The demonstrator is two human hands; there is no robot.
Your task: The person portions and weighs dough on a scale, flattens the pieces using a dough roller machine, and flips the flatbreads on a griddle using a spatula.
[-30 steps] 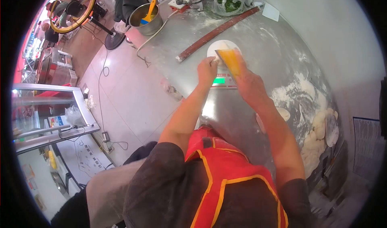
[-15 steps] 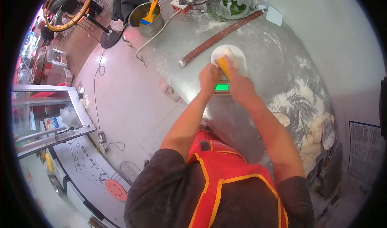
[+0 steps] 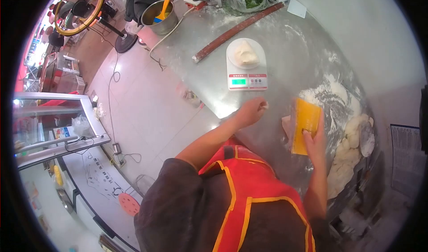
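Note:
A lump of dough [image 3: 246, 53] rests on the round pan of a white kitchen scale [image 3: 234, 69], whose green display is lit. Just below the scale, my left hand [image 3: 251, 112] is closed, with a small whitish bit of dough [image 3: 265, 105] showing at its fingertips. My right hand [image 3: 315, 144] grips a yellow dough scraper [image 3: 308, 118], thumb across its face, over the table at the right. Partly covered by the scraper is a pale flat piece [image 3: 286, 125], probably dough.
A large mass of dough [image 3: 345, 163] lies at the table's right edge beside scattered flour [image 3: 336, 96]. Behind the scale is a brown rolling rod [image 3: 238, 31]. At the back are a bag of greens [image 3: 249, 1], a metal pot [image 3: 167, 25] with a brush [image 3: 164, 9], and a cable [image 3: 171, 31].
Both hands have left the scale, uncovering the dough on it. My right hand has carried the scraper right and nearer to me; my left hand has drawn back toward my body.

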